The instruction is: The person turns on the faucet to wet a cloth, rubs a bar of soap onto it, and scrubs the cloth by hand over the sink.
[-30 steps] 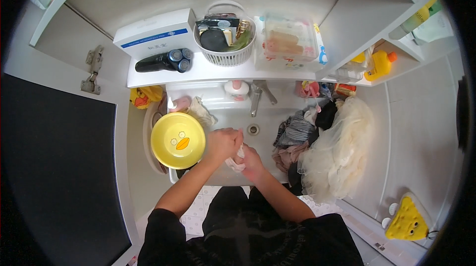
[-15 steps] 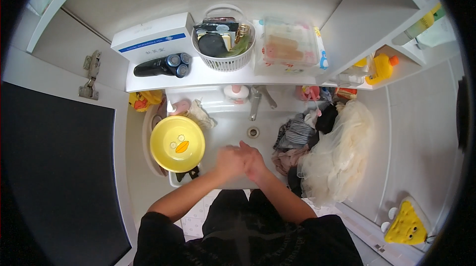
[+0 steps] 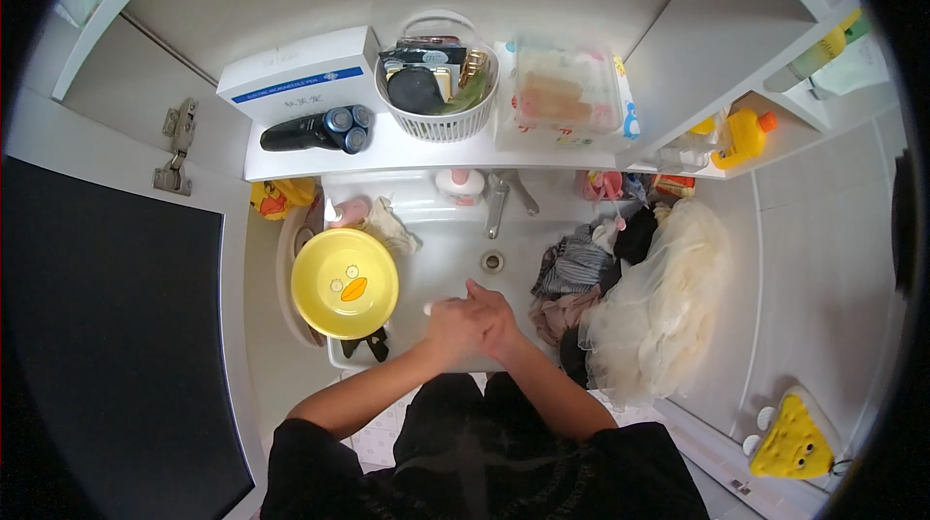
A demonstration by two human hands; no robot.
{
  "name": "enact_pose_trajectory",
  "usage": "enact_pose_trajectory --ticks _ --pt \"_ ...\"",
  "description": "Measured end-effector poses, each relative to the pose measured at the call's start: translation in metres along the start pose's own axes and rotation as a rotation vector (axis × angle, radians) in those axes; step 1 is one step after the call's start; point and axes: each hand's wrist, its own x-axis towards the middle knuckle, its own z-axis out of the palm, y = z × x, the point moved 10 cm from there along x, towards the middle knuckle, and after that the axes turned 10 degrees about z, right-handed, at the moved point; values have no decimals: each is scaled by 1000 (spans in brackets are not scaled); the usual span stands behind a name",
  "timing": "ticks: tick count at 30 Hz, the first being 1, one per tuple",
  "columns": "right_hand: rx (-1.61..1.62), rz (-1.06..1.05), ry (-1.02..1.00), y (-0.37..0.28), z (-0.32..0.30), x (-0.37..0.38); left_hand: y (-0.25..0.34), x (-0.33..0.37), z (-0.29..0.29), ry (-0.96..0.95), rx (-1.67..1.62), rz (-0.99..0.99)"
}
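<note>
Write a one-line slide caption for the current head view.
Left hand and right hand clasped together over a white sink, between a yellow basin and piled clothes.

A white shelf (image 3: 387, 154) runs across the far side, carrying a white box (image 3: 300, 69) and a black shaver (image 3: 305, 130) at left, a white basket (image 3: 446, 125) mid-shelf and a clear container (image 3: 567, 84) farther right. Nearer, the white sink (image 3: 441, 253) bears a yellow basin (image 3: 310, 268) at left, a crumpled cream cloth (image 3: 390, 227) just beyond it, a pump bottle (image 3: 459, 189) on the far rim, and heaped clothes (image 3: 579, 258) with cream tulle (image 3: 668, 307) at right.
</note>
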Motion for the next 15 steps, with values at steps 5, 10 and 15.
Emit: enact_pose_trajectory --ticks 5,10,15 --pt "-200 52 -32 -5 29 -19 -50 3 -8 59 22 -269" --pt "62 -28 -205 1 6 0 17 -1 1 28 -135 80" --pt "-247 -77 -10 -17 12 -23 -4 9 -15 74 -79 -99"
